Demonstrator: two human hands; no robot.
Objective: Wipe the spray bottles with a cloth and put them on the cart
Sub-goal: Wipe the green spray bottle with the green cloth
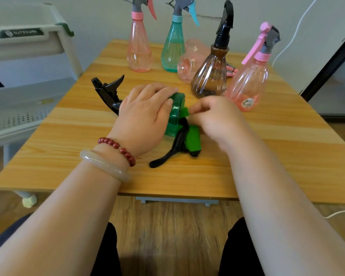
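A green spray bottle (174, 114) lies on its side in the middle of the wooden table (72, 136), its black trigger head (110, 92) pointing left. My left hand (145, 114) grips the bottle's body from above. My right hand (213, 116) pinches a green cloth with black edging (189, 140) against the bottle's base. Behind stand a pink bottle (138, 46), a teal bottle (173, 46), a brown bottle (211, 74) and another pink bottle (249, 84). One more pink bottle (189, 64) lies on its side.
A white cart (28, 80) with a perforated shelf stands left of the table. A white cable (295, 30) runs down the wall at the back right. A dark door frame (331, 62) is at the right. My knees are under the table's front edge.
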